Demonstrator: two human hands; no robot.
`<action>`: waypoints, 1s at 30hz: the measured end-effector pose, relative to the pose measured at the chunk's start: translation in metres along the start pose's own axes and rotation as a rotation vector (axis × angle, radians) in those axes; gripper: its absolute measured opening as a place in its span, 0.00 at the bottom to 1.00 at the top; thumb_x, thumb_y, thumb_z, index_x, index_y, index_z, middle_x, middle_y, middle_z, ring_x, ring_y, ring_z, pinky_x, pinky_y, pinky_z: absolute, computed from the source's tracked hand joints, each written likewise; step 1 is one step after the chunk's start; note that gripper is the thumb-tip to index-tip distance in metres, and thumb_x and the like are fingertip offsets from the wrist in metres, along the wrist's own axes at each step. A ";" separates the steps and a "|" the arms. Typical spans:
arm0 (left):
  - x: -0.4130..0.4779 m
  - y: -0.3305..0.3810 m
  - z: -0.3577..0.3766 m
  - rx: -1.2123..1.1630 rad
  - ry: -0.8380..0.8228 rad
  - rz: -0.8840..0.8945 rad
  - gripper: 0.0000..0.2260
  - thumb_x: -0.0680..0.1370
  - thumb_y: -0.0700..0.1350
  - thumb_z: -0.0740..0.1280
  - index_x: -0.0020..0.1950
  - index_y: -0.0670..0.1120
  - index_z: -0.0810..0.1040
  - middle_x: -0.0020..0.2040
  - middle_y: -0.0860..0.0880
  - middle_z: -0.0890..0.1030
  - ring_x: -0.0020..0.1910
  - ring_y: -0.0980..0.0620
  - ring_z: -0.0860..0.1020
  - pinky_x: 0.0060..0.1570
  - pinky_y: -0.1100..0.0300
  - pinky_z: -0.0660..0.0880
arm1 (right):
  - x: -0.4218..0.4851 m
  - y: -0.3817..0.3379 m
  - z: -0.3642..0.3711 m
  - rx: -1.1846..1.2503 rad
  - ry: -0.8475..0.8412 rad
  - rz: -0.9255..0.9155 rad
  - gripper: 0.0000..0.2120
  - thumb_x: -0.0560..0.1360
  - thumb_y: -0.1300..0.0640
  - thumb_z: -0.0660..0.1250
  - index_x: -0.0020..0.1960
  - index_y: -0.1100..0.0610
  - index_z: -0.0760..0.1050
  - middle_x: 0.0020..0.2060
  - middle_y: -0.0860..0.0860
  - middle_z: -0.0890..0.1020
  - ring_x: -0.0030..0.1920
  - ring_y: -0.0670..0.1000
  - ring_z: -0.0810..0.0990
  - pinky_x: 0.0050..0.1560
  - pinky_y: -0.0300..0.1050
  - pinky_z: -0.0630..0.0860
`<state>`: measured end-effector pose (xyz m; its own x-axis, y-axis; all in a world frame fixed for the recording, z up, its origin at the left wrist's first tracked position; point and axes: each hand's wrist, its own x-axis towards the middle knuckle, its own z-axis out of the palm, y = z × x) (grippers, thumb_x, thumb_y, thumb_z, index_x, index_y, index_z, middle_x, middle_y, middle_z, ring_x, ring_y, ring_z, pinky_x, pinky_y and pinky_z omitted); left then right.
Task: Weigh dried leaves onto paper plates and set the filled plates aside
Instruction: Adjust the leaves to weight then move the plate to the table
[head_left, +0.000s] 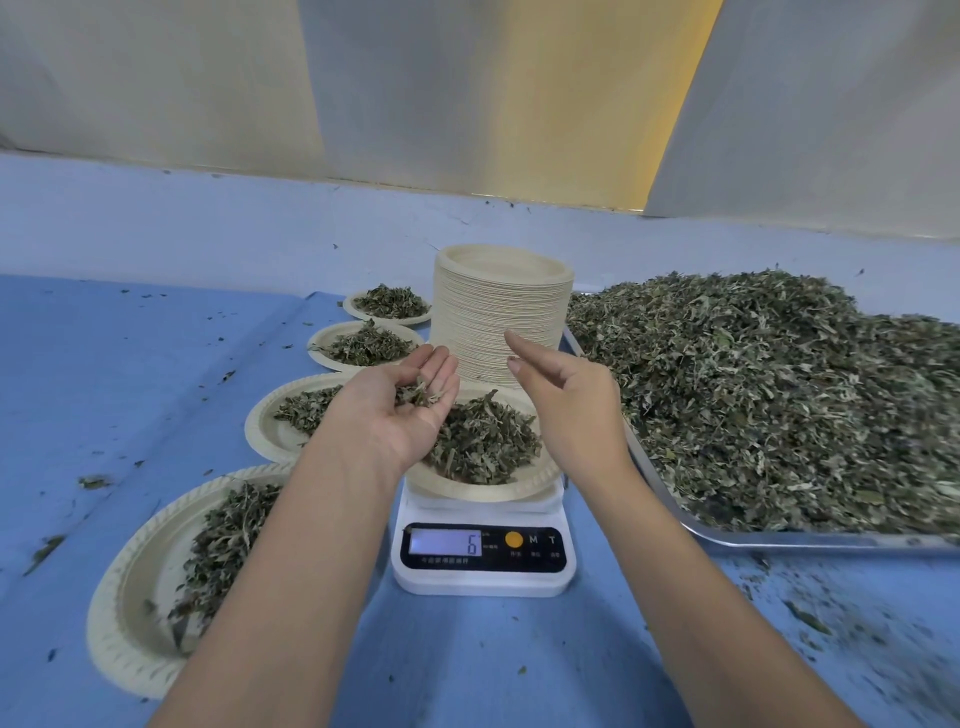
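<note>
Leaves (417, 395) cupped in upturned left hand (395, 421); right hand (571, 410) relaxed.

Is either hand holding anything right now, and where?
The left hand carries loose dried leaves on its upturned palm, above the plate on the scale. The right hand holds nothing.

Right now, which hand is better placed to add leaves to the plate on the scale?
Probably the left hand: it cups leaves right above the plate, while the right hand looks empty.
</note>
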<state>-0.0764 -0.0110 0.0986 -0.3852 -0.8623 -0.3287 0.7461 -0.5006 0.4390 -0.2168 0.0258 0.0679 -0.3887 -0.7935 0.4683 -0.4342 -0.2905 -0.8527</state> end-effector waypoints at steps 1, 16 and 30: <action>0.000 0.000 0.000 0.000 0.001 0.001 0.11 0.80 0.30 0.53 0.48 0.34 0.75 0.45 0.39 0.80 0.58 0.45 0.77 0.54 0.53 0.73 | 0.000 0.000 0.000 0.021 0.004 0.002 0.13 0.76 0.61 0.67 0.60 0.53 0.80 0.54 0.47 0.83 0.54 0.38 0.79 0.60 0.34 0.73; -0.008 -0.012 0.010 0.186 -0.086 0.003 0.08 0.80 0.35 0.57 0.49 0.35 0.75 0.55 0.41 0.78 0.54 0.44 0.79 0.43 0.55 0.80 | -0.012 -0.020 0.014 0.005 -0.186 -0.111 0.14 0.70 0.60 0.74 0.49 0.42 0.80 0.49 0.46 0.80 0.42 0.40 0.77 0.46 0.33 0.76; -0.004 -0.020 0.012 0.351 -0.082 0.154 0.09 0.79 0.35 0.57 0.56 0.37 0.74 0.50 0.40 0.77 0.53 0.45 0.76 0.61 0.53 0.74 | -0.006 -0.015 0.011 0.026 0.005 -0.057 0.03 0.72 0.62 0.72 0.43 0.55 0.82 0.35 0.44 0.82 0.35 0.37 0.79 0.38 0.28 0.73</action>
<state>-0.0968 0.0014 0.1008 -0.3360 -0.9254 -0.1751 0.5729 -0.3484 0.7419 -0.1990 0.0295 0.0752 -0.3677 -0.7728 0.5173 -0.4343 -0.3492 -0.8303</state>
